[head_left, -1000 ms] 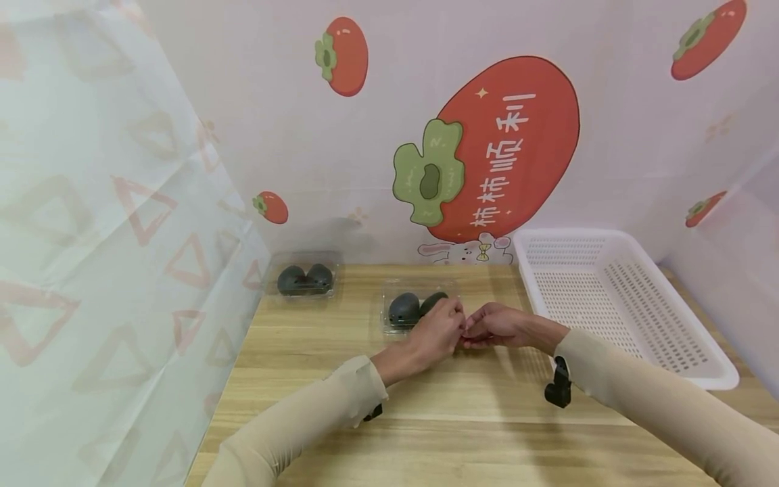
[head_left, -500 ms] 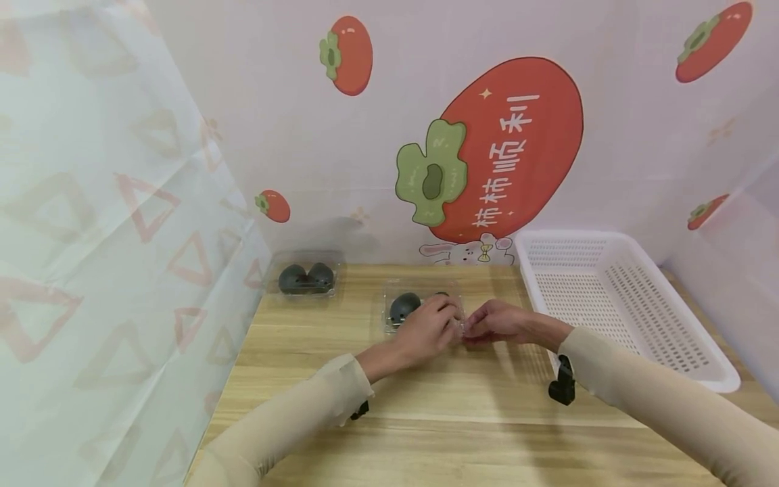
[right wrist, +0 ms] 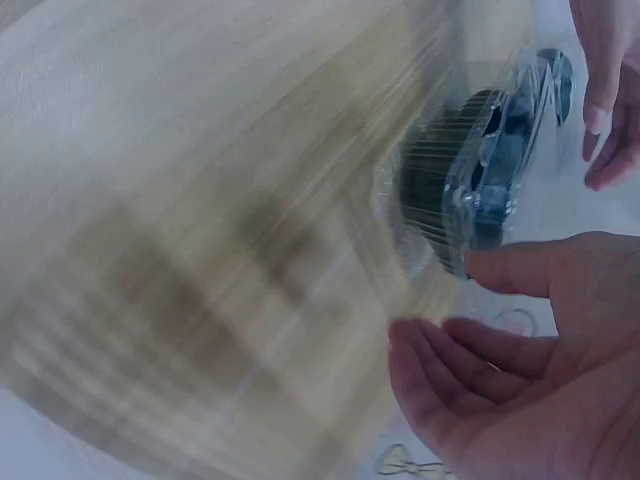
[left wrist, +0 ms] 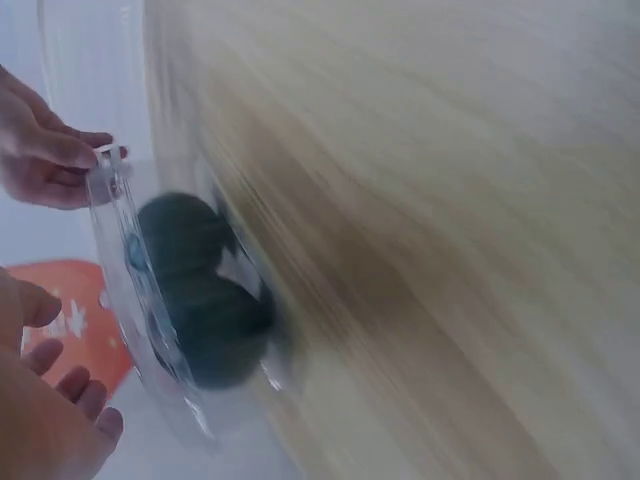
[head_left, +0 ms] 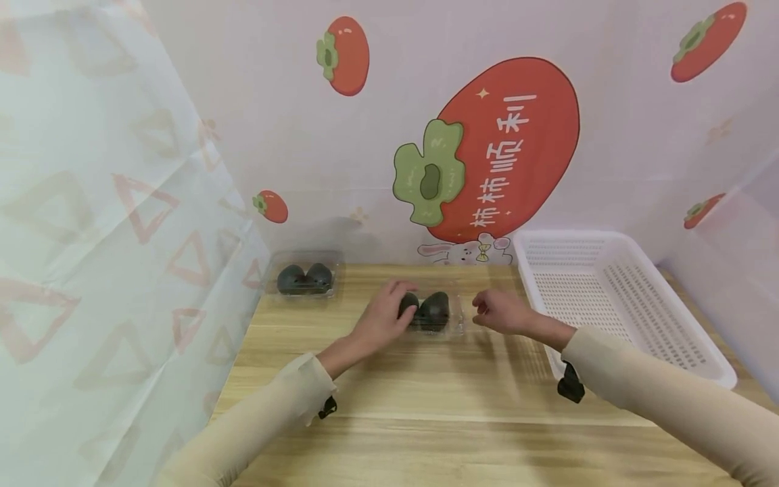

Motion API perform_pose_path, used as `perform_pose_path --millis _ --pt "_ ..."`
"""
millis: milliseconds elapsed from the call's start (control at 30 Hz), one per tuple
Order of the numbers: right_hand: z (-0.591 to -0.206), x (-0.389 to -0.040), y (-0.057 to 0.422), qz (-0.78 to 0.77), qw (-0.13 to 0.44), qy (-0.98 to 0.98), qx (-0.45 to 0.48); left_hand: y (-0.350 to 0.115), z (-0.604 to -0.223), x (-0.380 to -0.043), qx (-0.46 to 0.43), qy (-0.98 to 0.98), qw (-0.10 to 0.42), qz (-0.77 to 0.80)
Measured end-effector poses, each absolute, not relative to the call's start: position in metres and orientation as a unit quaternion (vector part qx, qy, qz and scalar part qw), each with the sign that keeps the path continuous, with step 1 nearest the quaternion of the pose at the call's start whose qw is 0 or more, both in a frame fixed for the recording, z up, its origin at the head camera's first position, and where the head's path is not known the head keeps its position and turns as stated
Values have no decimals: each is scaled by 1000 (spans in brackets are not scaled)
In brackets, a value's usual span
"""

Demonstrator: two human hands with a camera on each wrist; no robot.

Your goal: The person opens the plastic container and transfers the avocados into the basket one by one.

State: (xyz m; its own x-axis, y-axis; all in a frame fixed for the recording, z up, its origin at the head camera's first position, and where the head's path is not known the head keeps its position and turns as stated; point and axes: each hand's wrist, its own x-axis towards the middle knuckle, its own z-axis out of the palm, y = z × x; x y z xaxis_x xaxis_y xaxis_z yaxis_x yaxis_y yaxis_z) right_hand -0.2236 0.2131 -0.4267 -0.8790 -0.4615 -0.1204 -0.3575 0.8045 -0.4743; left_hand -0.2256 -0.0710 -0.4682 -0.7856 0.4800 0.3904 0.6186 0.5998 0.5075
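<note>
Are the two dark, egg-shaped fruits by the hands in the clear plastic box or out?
In. The two dark, egg-shaped fruits show through the see-through walls of the clear plastic box around them.

The clear boxes [head_left: 456,323] are glossy plastic, the tabletop [head_left: 389,399] smooth wood, the basket [head_left: 575,297] plastic.

From where I stand, a white plastic basket [head_left: 648,308] full of little holes sits at the right of the worktop [head_left: 389,399]. A clear box [head_left: 304,256] with two dark fruits [head_left: 292,279] is at the back left. Behind, the pale wall [head_left: 262,101] shows red persimmons [head_left: 535,149] and a rabbit [head_left: 462,254]; triangles [head_left: 146,206] pattern the left side.
</note>
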Motion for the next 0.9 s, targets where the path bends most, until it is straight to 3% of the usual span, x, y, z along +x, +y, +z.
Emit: perform_pose_path --millis 233,433,900 --pt "-418 -220 203 -125 9 959 -256 -96 -471 -229 -182 -897 67 -398" --pt "-419 -216 193 -70 -58 951 -297 -111 -476 -228 -139 -872 25 -470" --pt "-419 -215 163 -39 -107 895 -432 -123 -490 -217 -13 -808 -105 -579"
